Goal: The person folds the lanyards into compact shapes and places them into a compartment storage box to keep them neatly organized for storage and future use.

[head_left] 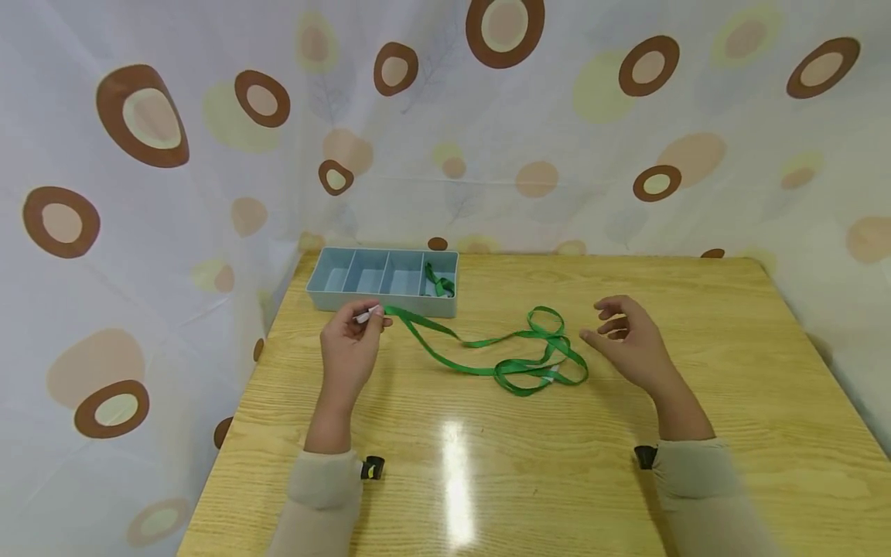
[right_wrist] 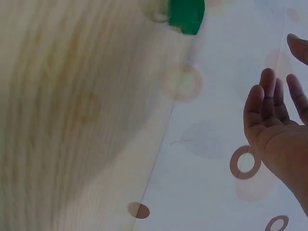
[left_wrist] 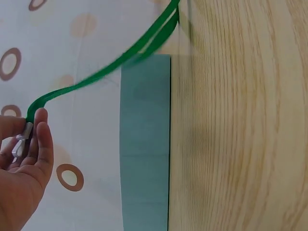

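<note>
A pale cloth with brown-ringed spots (head_left: 418,155) hangs along the left and far edges of the wooden tabletop (head_left: 731,348). Near the tabletop's far left corner, along its far edge, stands a grey-blue box (head_left: 435,307) with four compartments in a row. A small knotted bundle of green ribbon (head_left: 441,286) lies in the rightmost compartment.

The left hand (head_left: 348,348) is raised in front of the box's near wall, overlapping its left half in the head view. Thumb and fingers pinch the end of a green lanyard (head_left: 480,371) where the ribbon meets its pale clip (head_left: 365,316). The clip lies within the hand, between thumb and curled fingers, while the ribbon leaves past the fingertips toward the right.

From this grip two strands run rightward, sagging across the tabletop between its far and near edges. Right of the tabletop's middle they meet a loose heap of overlapping loops, with a small white piece (head_left: 553,374) showing among them.

Just beside the loops, toward the tabletop's right edge, is the right hand (head_left: 629,348), apart from the ribbon. Its grip is loose and open, the fingers slightly bent, and the thumb stands apart from them, pointing toward the loops.
</note>
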Demonstrator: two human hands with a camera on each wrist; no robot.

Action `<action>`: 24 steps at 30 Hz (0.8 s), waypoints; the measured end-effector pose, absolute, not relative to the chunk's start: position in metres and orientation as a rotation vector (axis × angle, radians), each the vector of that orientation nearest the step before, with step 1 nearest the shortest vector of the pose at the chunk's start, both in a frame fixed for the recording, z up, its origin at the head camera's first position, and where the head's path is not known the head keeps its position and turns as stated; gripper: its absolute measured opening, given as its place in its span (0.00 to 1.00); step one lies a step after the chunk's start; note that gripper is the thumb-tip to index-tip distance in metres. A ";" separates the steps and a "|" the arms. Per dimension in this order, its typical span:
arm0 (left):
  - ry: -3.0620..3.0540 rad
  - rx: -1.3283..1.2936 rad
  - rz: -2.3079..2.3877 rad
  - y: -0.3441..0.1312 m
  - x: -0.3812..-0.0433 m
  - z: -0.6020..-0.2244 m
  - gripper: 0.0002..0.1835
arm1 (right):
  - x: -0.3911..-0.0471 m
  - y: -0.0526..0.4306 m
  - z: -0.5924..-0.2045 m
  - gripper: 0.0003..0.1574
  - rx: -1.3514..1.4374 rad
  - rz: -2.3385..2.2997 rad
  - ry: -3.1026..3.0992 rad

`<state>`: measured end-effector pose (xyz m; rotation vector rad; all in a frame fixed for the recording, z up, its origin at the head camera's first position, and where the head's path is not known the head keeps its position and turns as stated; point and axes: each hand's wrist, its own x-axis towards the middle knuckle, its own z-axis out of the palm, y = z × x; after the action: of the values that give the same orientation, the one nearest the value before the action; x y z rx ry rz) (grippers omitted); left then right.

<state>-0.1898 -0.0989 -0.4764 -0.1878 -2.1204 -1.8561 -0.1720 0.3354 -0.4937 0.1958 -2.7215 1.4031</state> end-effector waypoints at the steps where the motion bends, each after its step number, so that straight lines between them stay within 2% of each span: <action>1: -2.126 -0.189 -1.862 -0.098 -0.189 -0.477 0.10 | -0.172 0.330 -0.497 0.21 0.245 1.364 -2.773; 4: -2.132 -0.197 -1.865 -0.095 -0.189 -0.477 0.10 | -0.172 0.312 -0.506 0.11 0.428 1.336 -2.923; 10: -2.122 -0.213 -1.859 -0.094 -0.189 -0.476 0.10 | -0.175 0.290 -0.524 0.11 0.660 1.174 -3.161; 13: -2.122 -0.206 -1.848 -0.096 -0.188 -0.475 0.10 | -0.177 0.284 -0.526 0.02 0.706 1.041 -3.208; 17: -2.104 -0.172 -1.859 -0.099 -0.187 -0.472 0.10 | -0.177 0.281 -0.521 0.08 0.741 1.004 -3.211; 22: -2.037 -0.114 -1.828 -0.104 -0.189 -0.472 0.12 | -0.178 0.290 -0.512 0.04 0.591 1.203 -3.047; 24: -1.972 -0.084 -1.801 -0.107 -0.191 -0.472 0.13 | -0.180 0.300 -0.509 0.08 0.437 1.275 -2.910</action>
<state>-0.1905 -0.1069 -0.4720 -0.0838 -1.9718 -1.8014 -0.1803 0.2996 -0.5087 0.4371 -2.9102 1.2752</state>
